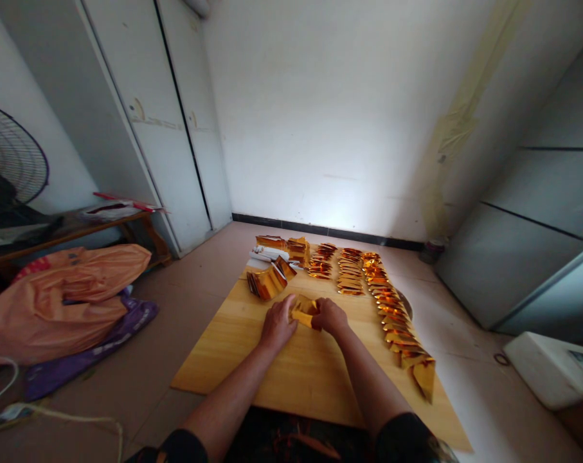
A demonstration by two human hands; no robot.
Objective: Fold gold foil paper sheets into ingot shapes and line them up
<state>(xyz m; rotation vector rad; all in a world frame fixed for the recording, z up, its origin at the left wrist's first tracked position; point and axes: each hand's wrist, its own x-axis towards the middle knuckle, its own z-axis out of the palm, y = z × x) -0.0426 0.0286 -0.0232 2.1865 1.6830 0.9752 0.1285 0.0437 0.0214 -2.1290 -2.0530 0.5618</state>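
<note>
Between my two hands is a sheet of gold foil paper (pixel 303 310), partly folded, just above the wooden board. My left hand (pixel 278 325) grips its left end with the thumb on top. At the other end, my right hand (pixel 330 316) pinches the edge with bent fingers. Beyond my left hand lies a curled stack of gold foil sheets (pixel 270 280). To the right, a long row of folded gold foil pieces (pixel 390 312) overlaps down the board's side. Two shorter rows of folded pieces (pixel 350 271) lie farther back.
The wooden board (pixel 243 360) sits low over the tiled floor. White paper (pixel 267 253) and more foil bundles (pixel 298 247) lie at its far left. Bags (pixel 69 296) and a bench (pixel 151 238) stand left, a white box (pixel 551 370) right, cabinets (pixel 151 122) behind.
</note>
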